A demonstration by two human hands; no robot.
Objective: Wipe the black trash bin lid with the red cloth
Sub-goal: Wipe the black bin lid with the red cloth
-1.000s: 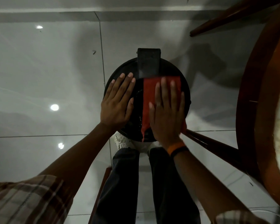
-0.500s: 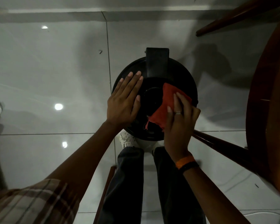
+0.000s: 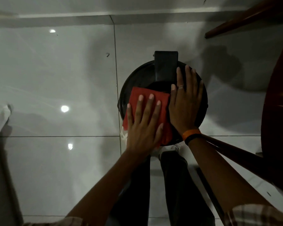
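Mid-wipe: the left hand (image 3: 144, 126) presses the red cloth (image 3: 149, 101) flat, fingers spread, on the black trash bin lid (image 3: 137, 79); the right hand (image 3: 185, 101) lies open beside it, steadying. Next, probably the hinge-side arc.

Both hands cover most of the black bin lid (image 3: 137, 79), so little room is left on it. The shiny floor (image 3: 55, 70) at the left is wide open. At the right, brown wooden furniture (image 3: 276, 111) crowds close to the bin.
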